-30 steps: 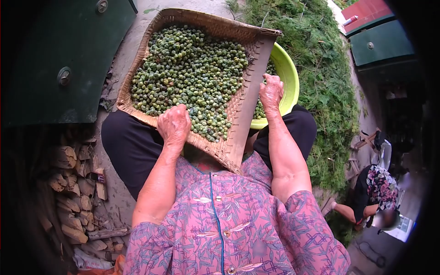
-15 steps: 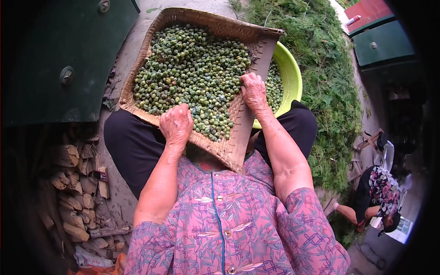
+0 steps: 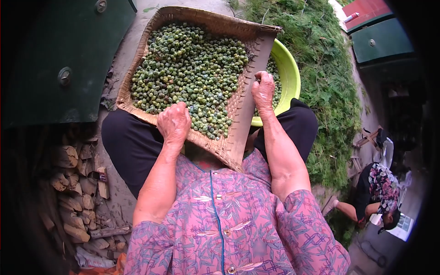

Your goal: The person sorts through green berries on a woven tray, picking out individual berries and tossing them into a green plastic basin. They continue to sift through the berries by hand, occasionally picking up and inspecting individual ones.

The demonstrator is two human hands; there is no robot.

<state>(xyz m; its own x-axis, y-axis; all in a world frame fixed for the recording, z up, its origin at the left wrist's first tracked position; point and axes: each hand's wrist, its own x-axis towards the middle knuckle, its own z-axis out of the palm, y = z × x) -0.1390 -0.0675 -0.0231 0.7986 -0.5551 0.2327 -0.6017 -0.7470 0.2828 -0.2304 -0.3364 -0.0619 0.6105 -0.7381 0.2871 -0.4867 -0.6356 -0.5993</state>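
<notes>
A woven winnowing basket (image 3: 236, 110) lies tilted across my lap, its flat strip edge facing right. A wide heap of small round green fruits (image 3: 192, 64) fills much of it. My left hand (image 3: 174, 123) is curled at the near rim, against the fruits; its fingertips are hidden. Above the flat edge is my right hand (image 3: 263, 89), fingers pinched together, beside a yellow-green basin (image 3: 289, 75). Whatever may be in that pinch is too small to make out. Similar fruits lie inside the basin, partly under the basket.
Cut green branches (image 3: 323, 96) cover the ground on the right. Split firewood (image 3: 73, 197) is stacked at lower left, below a dark green panel (image 3: 50, 64). Another person (image 3: 378, 192) in a flowered top bends over at far right.
My right hand has moved right, from over the fruits to above the flat edge beside the basin. My left hand stays in nearly the same place at the near rim.
</notes>
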